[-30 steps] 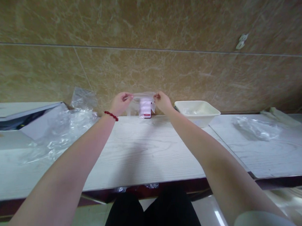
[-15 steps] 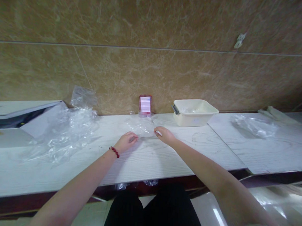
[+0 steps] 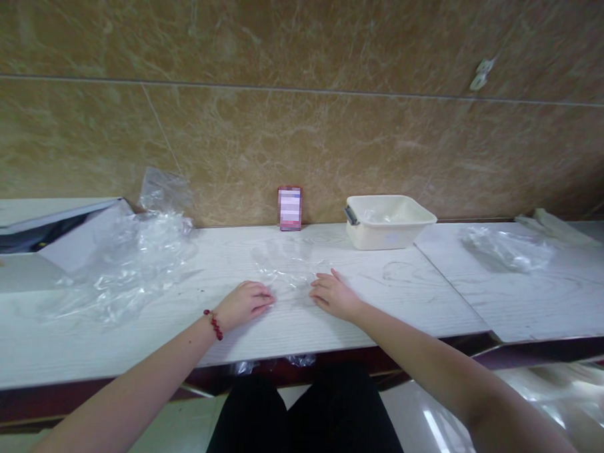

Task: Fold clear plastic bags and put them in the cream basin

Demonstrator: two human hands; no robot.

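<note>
A clear plastic bag (image 3: 293,267) lies flat on the white wood-grain table in front of me. My left hand (image 3: 246,304), with a red bead bracelet at the wrist, rests at the bag's lower left corner, fingers stretched out and close together. On the other side, my right hand (image 3: 336,297) lies palm down at the bag's right edge, fingers a little spread and thumb apart. Neither hand visibly grips the bag. Behind it a phone (image 3: 289,208) leans upright against the wall, its screen blurred.
At left, a heap of crumpled clear plastic bags (image 3: 145,260) lies against an opened white box (image 3: 24,271). A cream plastic bin (image 3: 389,238) with a grey handle stands back right, clear plastic inside. More clear bags (image 3: 511,249) lie far right. The table's front edge is close to my legs.
Both hands have come nearer to me and the bag with them, away from the phone's base. My right fingers have gone from a pinch on the bag to lying flat.
</note>
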